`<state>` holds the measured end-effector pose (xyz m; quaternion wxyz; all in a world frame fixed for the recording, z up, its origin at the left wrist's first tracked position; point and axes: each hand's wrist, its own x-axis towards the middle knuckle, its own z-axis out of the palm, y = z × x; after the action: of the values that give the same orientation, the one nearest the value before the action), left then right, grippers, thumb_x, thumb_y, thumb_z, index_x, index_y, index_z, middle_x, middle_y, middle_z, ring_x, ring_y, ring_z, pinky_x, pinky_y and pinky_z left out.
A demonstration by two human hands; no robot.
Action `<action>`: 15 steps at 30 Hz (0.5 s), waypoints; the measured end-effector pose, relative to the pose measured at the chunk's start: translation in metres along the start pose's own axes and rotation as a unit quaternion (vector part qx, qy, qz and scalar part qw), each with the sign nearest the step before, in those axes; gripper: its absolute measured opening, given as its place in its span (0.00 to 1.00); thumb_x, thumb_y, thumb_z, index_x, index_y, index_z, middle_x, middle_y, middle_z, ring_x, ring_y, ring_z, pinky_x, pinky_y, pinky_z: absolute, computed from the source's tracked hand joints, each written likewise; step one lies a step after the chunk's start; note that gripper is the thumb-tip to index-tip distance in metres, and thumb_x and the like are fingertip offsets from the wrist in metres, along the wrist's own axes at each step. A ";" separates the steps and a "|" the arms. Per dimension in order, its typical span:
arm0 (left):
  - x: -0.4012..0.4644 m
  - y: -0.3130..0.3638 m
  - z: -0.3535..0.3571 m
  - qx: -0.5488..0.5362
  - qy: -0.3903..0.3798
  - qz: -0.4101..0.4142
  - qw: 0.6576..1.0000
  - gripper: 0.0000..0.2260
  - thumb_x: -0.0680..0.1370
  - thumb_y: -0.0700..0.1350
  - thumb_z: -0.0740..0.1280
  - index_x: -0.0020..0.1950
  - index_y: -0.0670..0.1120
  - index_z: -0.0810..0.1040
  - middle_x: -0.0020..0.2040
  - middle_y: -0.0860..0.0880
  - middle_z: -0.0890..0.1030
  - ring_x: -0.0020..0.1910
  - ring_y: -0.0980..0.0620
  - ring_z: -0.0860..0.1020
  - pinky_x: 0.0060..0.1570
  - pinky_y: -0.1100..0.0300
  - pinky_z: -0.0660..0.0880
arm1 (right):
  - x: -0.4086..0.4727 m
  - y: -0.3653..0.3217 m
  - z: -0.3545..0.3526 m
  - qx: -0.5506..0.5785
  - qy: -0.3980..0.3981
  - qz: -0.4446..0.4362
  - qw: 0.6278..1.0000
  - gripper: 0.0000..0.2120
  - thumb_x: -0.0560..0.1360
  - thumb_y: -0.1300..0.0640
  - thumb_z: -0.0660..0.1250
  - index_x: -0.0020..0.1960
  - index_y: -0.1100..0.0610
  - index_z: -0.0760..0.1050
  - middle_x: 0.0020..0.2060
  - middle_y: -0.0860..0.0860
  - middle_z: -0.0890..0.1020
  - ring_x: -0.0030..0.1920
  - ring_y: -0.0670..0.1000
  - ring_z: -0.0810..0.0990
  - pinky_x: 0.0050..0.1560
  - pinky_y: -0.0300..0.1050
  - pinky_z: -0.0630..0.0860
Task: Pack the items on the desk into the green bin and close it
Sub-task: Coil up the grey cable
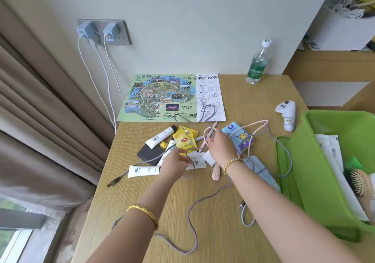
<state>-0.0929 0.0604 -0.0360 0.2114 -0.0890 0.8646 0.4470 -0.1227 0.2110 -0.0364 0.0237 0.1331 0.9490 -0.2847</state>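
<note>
A green bin (316,157) stands open at the desk's right edge, holding papers and a wooden hairbrush (360,183). Mid-desk lies a heap: yellow tea bags (185,141), white tubes (143,171), a dark flat case (150,153), a blue tissue pack (238,136), a pink clip (216,173). A purple cable (192,236) loops across the desk. My left hand (176,164) pinches this cable near the heap. My right hand (220,147) holds a loop of pink cable (257,126) above the tissue pack.
A scribbled map sheet (162,97) lies at the back by the wall. A water bottle (258,64) stands at the back right, a white plush toy (287,114) beside the bin. Two chargers (97,32) hang in the wall socket. Curtains fall on the left.
</note>
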 end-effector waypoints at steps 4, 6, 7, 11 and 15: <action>0.006 -0.003 -0.007 -0.006 -0.047 0.041 0.998 0.16 0.72 0.32 0.56 0.48 0.48 0.79 0.46 0.51 0.84 0.44 0.51 0.78 0.38 0.67 0.71 | 0.023 -0.001 0.015 0.031 -0.004 0.051 0.998 0.12 0.77 0.55 0.62 0.56 0.62 0.70 0.50 0.58 0.80 0.50 0.59 0.79 0.43 0.46 0.71; 0.011 -0.006 -0.010 0.018 -0.076 0.060 0.995 0.15 0.72 0.34 0.58 0.44 0.51 0.79 0.47 0.50 0.84 0.47 0.48 0.77 0.44 0.60 0.70 | 0.031 0.000 0.018 0.046 0.001 0.046 0.998 0.09 0.77 0.56 0.60 0.54 0.61 0.70 0.47 0.58 0.80 0.48 0.59 0.79 0.43 0.48 0.72; 0.015 -0.007 -0.011 0.034 -0.083 0.077 0.993 0.14 0.72 0.36 0.59 0.44 0.52 0.80 0.49 0.49 0.84 0.48 0.48 0.77 0.46 0.59 0.70 | 0.034 0.000 0.018 0.053 0.014 0.027 0.998 0.08 0.78 0.57 0.58 0.51 0.61 0.71 0.45 0.58 0.80 0.46 0.60 0.79 0.42 0.49 0.73; 0.037 -0.007 -0.010 0.074 -0.004 0.128 0.989 0.14 0.76 0.42 0.57 0.57 0.54 0.77 0.52 0.49 0.82 0.39 0.52 0.76 0.40 0.60 0.73 | 0.038 -0.011 0.013 0.195 0.099 -0.071 0.973 0.12 0.80 0.56 0.53 0.45 0.62 0.70 0.36 0.57 0.81 0.36 0.60 0.77 0.39 0.52 0.75; 0.043 0.001 -0.007 0.094 0.090 0.203 0.970 0.14 0.78 0.41 0.56 0.55 0.53 0.77 0.47 0.44 0.83 0.32 0.50 0.74 0.32 0.60 0.70 | 0.015 -0.025 0.006 0.339 0.165 -0.160 0.912 0.11 0.80 0.57 0.53 0.53 0.54 0.73 0.32 0.47 0.78 0.29 0.49 0.75 0.33 0.43 0.71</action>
<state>-0.1338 0.0568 -0.0512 0.0450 0.0691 0.9181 0.3877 -0.1439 0.1911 -0.0296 -0.2257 0.0251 0.7945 -0.5632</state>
